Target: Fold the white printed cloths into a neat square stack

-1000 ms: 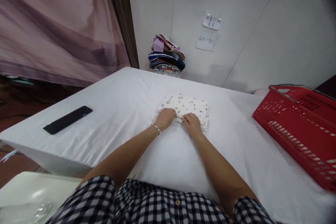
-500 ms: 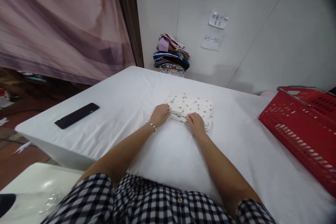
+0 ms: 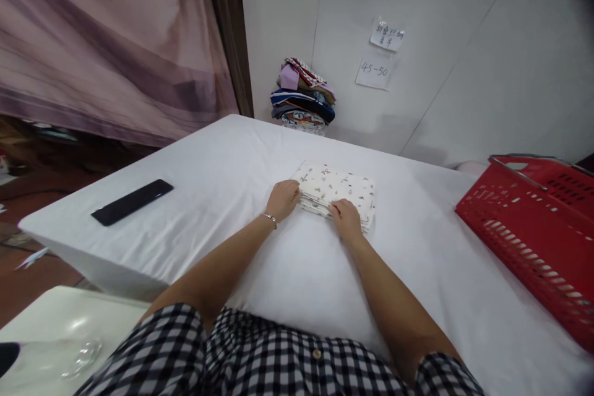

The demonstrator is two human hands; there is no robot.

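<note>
A white cloth point(image 3: 341, 184) with small scattered prints lies folded in several layers on the white-covered table point(image 3: 223, 154). My left hand point(image 3: 283, 198) grips its near left corner, fingers curled on the edge; a bracelet is on that wrist. Along the near edge, toward the right, my right hand point(image 3: 347, 219) pinches the layered fold between thumb and fingers. Some fingertips of both hands are hidden against the cloth.
A black flat object point(image 3: 133, 202) lies on the table's left. To the right stands a red plastic basket point(image 3: 533, 229). Folded clothes point(image 3: 304, 96) are stacked against the wall beyond the far edge. A white stool point(image 3: 51, 322) with a clear bottle is at the lower left.
Both hands stay on the folded cloth in nearly the same place. The view has shifted very slightly.
</note>
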